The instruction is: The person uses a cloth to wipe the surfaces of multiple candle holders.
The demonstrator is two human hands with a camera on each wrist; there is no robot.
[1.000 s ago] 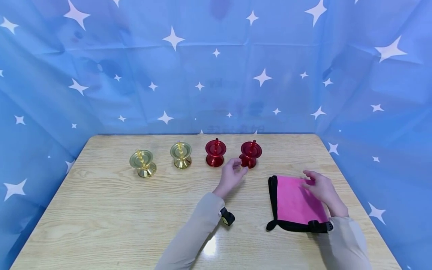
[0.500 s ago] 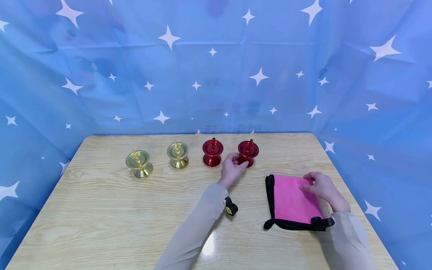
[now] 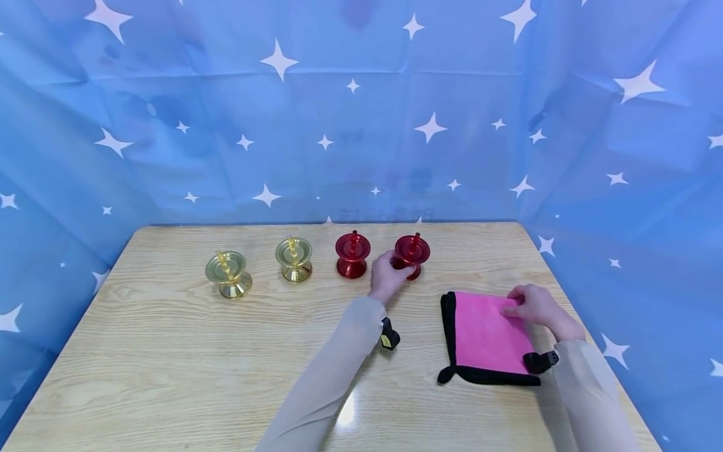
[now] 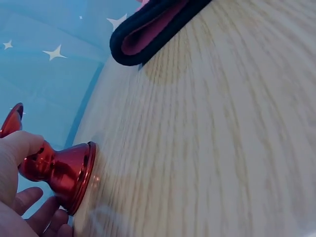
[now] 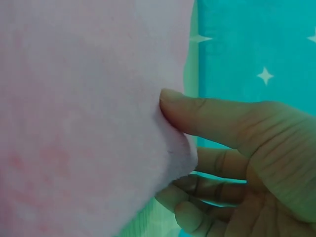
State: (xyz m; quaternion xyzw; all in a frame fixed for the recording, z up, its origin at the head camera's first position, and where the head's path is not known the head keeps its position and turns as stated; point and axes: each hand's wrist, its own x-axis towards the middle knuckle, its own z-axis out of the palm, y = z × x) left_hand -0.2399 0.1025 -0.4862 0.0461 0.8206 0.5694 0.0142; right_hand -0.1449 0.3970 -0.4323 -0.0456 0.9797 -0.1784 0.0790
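My left hand (image 3: 387,277) is at the right-hand red candle holder (image 3: 412,251), a shiny dish on a flared foot with a short central post. In the left wrist view the thumb lies against the stem of this candle holder (image 4: 69,173) while the other fingers curl around its far side; its foot stands on the table. At the right, my right hand (image 3: 536,307) pinches the upper right corner of a folded pink cloth (image 3: 488,333) with black edging. The right wrist view has the thumb on top of the cloth (image 5: 89,108) and fingers underneath.
Another red candle holder (image 3: 353,254) stands just left of my left hand. Two gold candle holders (image 3: 294,258) stand further left in the same row. Behind the wooden table (image 3: 198,376) hangs a blue curtain (image 3: 361,113) with white stars.
My left hand has moved up to the right-hand red candle holder and closed around it. My right hand has come down onto the cloth's corner and pinched it. The head view has shifted slightly.
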